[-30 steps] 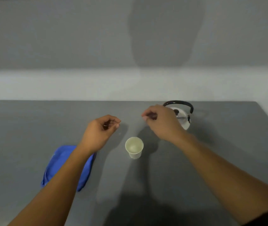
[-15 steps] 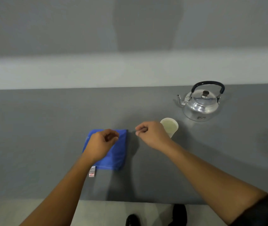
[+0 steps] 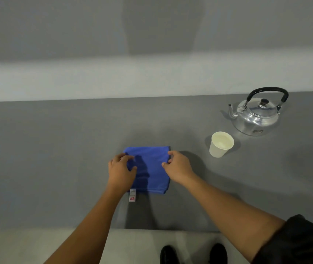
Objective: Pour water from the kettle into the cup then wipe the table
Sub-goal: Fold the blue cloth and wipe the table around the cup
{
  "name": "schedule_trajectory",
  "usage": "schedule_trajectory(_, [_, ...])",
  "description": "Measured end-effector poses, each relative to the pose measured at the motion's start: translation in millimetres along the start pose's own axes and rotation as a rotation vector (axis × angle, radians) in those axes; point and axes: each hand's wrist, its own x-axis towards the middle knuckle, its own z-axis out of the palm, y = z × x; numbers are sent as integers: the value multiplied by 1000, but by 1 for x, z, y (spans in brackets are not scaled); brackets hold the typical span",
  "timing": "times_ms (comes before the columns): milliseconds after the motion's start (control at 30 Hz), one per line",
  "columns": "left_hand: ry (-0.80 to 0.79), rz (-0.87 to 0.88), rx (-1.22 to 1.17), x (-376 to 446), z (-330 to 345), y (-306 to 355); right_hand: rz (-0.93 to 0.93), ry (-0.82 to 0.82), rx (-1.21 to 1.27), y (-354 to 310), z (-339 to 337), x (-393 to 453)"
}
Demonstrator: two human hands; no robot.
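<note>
Both hands have come down from above the table (image 3: 56,149) onto the folded blue cloth (image 3: 150,168): our left hand (image 3: 121,170) curls its grip over the left edge, our right hand (image 3: 178,166) pinches the right edge. Beyond the right grip, well apart, stands the cup (image 3: 221,144) holding water, the kettle (image 3: 256,115) upright behind it. To wipe well, we would gather the cloth firmly and sweep flat, keeping clear of the cup, which looks easy to tip.

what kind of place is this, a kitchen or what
Probably a staged test room, not a kitchen: a plain grey table against a bare wall, with only a kettle, cup and cloth.
</note>
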Motion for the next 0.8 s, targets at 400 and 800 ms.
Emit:
schedule_trajectory(400, [-33,-26,-20,-5,9,-2,-160,-58,-115,0,23,-4])
schedule_trajectory(800, [129,80,-178,-32,-15,18,-221,-33,169,0,-6,-25])
